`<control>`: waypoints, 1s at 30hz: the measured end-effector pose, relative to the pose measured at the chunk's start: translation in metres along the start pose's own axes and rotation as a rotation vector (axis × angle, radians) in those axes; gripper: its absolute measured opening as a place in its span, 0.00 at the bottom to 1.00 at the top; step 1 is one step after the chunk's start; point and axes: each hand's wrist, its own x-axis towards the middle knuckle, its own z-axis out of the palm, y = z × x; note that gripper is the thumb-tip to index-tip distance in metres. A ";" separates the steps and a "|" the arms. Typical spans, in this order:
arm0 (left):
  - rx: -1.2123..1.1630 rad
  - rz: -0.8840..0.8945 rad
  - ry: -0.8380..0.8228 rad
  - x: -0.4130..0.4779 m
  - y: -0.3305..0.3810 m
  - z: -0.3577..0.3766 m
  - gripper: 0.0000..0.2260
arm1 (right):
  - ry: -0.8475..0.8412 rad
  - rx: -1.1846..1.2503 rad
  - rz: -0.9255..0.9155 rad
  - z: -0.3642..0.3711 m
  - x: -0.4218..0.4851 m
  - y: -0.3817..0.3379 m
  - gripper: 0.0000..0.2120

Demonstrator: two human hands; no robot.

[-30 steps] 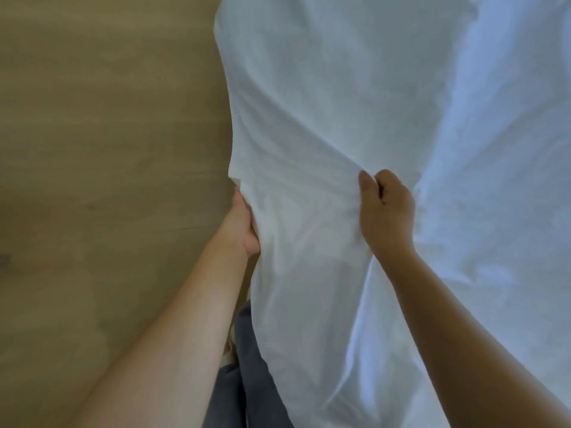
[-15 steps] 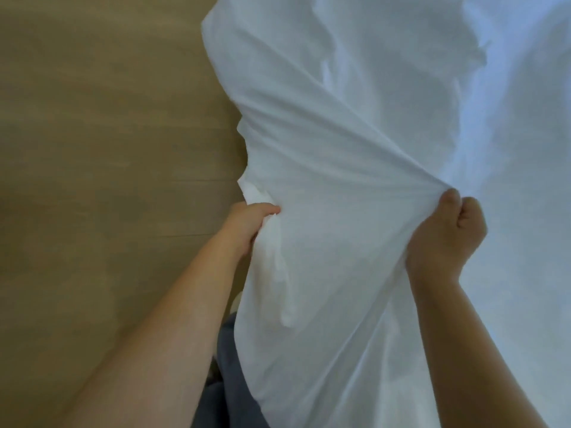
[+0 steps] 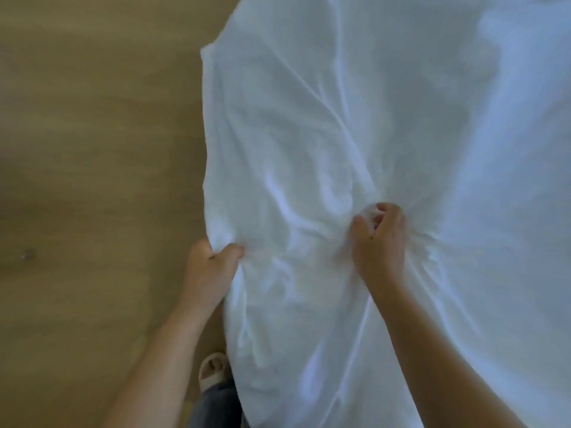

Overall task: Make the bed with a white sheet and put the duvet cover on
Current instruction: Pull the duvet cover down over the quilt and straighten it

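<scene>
A white sheet [image 3: 355, 149] fills the right and centre of the frame over a wooden floor [image 3: 92, 149]. The left hand [image 3: 211, 267] grips its left edge; the right hand [image 3: 381, 239] bunches cloth at centre right. A sandalled foot [image 3: 213, 370] shows at lower centre.

Picture edges cut white sheet [image 3: 370, 134] at 12, 3, 6 o'clock. Fingers of left hand [image 3: 210, 267] hidden behind its edge. Fingertips of right hand [image 3: 378, 239] blurred. Sheet half covers foot [image 3: 211, 370], 7 o'clock.

light brown wooden floor [image 3: 92, 149] with faint grain, softly and evenly lit
</scene>
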 end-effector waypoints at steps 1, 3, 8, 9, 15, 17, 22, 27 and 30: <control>0.054 0.050 -0.018 0.006 0.006 0.008 0.04 | -0.030 0.013 -0.069 0.008 -0.003 -0.012 0.23; 0.085 0.057 -0.063 0.012 0.009 0.015 0.08 | -0.136 -0.073 -0.189 0.028 -0.011 -0.032 0.36; -0.551 -0.303 -0.272 0.022 0.012 0.018 0.12 | -0.316 -0.311 -0.180 0.057 0.000 -0.044 0.12; -0.682 -0.345 -0.341 0.029 0.014 0.019 0.16 | -0.341 -0.284 -0.169 0.056 0.006 -0.043 0.08; -0.621 -0.416 -0.500 0.096 0.048 0.049 0.19 | -0.291 -0.020 -0.231 0.030 0.009 -0.036 0.16; -0.502 -0.417 -0.475 0.109 0.065 0.062 0.14 | -0.304 0.029 -0.201 0.025 0.009 -0.036 0.16; 0.084 0.154 -0.020 0.110 0.075 0.060 0.16 | -0.286 0.069 -0.162 0.014 0.025 -0.044 0.17; 0.481 0.226 0.144 0.103 0.061 0.031 0.12 | -0.374 0.088 -0.327 0.021 0.026 -0.079 0.15; 0.413 0.265 0.117 0.099 0.073 0.045 0.13 | -0.254 0.003 -0.310 0.029 0.042 -0.089 0.15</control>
